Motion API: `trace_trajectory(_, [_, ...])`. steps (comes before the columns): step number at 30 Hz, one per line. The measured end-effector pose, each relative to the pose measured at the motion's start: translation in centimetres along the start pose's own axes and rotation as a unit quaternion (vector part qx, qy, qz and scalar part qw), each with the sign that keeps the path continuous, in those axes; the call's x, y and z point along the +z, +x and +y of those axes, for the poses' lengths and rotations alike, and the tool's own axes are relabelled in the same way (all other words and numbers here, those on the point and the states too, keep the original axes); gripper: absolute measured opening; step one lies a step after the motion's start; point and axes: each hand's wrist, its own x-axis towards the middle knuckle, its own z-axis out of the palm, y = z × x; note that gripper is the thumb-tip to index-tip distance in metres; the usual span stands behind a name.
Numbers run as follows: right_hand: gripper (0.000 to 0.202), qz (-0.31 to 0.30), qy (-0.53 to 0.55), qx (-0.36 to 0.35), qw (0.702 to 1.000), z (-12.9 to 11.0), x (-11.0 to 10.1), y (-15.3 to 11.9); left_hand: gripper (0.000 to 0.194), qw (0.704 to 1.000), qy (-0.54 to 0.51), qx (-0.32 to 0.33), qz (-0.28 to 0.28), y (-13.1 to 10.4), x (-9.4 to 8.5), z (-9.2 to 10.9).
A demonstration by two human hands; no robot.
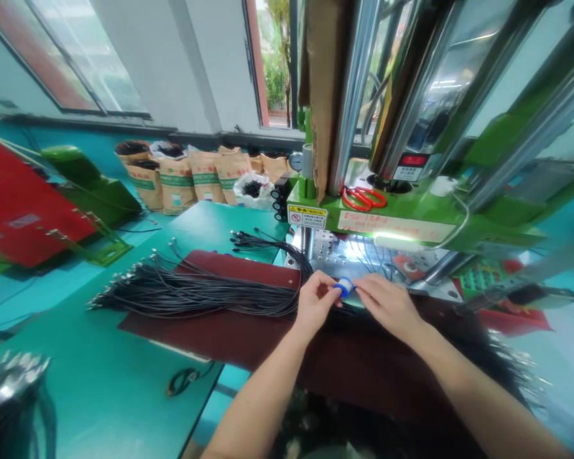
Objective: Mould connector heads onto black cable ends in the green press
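Note:
Between my two hands is a small spool with blue rims and a white middle (345, 288), perhaps a roll of thread tape. My left hand (316, 298) has its fingers closed on the spool's left side. The fingers of my right hand (385, 303) are pinched together at its right edge; whether they grip the spool or its loose end I cannot make out. Just left of my hands, a thick bundle of black cables (205, 290) with metal ends lies across a dark red board (191, 331). Behind the hands is the metal bed (332, 252) of a green press.
The green press (402, 220) stands ahead, with red-handled scissors (363, 199) on its ledge. More cables with metal ends (511, 363) lie at right and at lower left. A black coil (182, 381) rests on the green table (110, 382). Filled sacks (203, 178) line the wall.

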Motion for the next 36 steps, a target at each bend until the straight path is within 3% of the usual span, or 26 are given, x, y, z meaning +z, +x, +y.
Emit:
trace_trajectory(11, [0.024, -0.138, -0.142, -0.079, 0.977, 0.2, 0.1, 0.7, 0.013, 0.999, 0.024, 0.039, 0.001, -0.2, 0.0, -0.8])
trace_trajectory(16, [0.023, -0.119, -0.179, -0.096, 0.972, 0.5, 0.4, 1.2, 0.013, 0.999, 0.023, 0.029, -0.001, -0.3, -0.1, -1.0])
trace_trajectory(20, [0.023, -0.120, -0.187, -0.091, 0.971, 0.6, 0.4, 1.6, 0.015, 1.000, 0.021, 0.012, -0.005, -0.2, -0.1, -1.0])
trace_trajectory(27, [0.020, -0.213, -0.149, -0.087, 0.962, 0.7, -0.8, 2.4, 0.017, 0.998, 0.051, 0.034, -0.013, -0.1, -0.3, -1.0])
trace_trajectory(31, [0.018, -0.201, -0.137, -0.082, 0.967, 0.5, -0.5, 2.5, 0.014, 0.994, 0.077, 0.064, -0.031, -0.2, -0.4, -0.9])
trace_trajectory(36, [0.020, -0.114, -0.130, -0.073, 0.982, 0.4, 0.5, 1.7, 0.013, 0.996, 0.068, 0.056, -0.021, -0.2, -0.3, -0.8])
